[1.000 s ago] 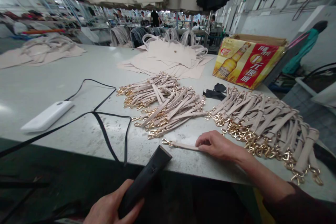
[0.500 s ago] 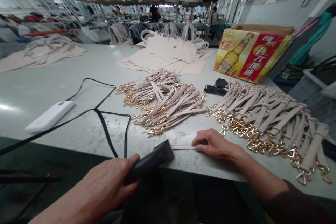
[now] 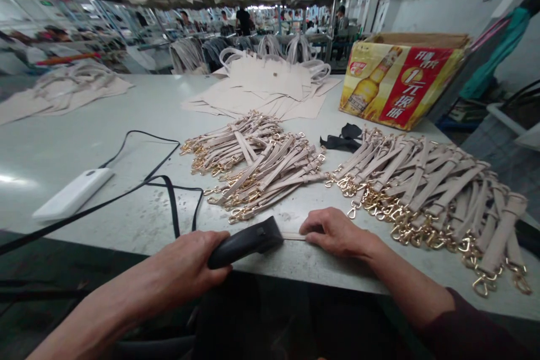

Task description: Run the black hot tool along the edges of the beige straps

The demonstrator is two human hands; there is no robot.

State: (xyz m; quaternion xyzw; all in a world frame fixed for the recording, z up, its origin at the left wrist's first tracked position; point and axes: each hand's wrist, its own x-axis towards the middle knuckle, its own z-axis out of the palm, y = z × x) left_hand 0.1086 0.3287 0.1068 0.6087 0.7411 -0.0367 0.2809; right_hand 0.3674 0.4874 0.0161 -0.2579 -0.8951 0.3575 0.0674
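Observation:
My left hand (image 3: pixel 198 261) is closed around the grip of a black handheld tool (image 3: pixel 248 241), shaped like a scanner or clipper, whose wide head points right. Past that head runs a thin beige strap (image 3: pixel 293 235) near the table's front edge; the head covers its left end. The fingers of my right hand (image 3: pixel 331 230) pinch the strap's other end. Beyond my hands lies a pile of beige straps with gold clasps (image 3: pixel 261 160). A second, larger pile of straps (image 3: pixel 426 191) spreads to the right of my right hand.
A white power bank or phone-like block (image 3: pixel 73 194) and a black cord (image 3: pixel 130 190) lie at left on the table (image 3: pixel 143 101). Beige bag panels (image 3: pixel 265 81) sit at the back. A yellow and red carton (image 3: pixel 400 84) stands back right, black scraps (image 3: pixel 343 139) before it.
The tool's head has moved right along the strap, nearer my right hand, so less strap shows between them. The whole view has shifted slightly.

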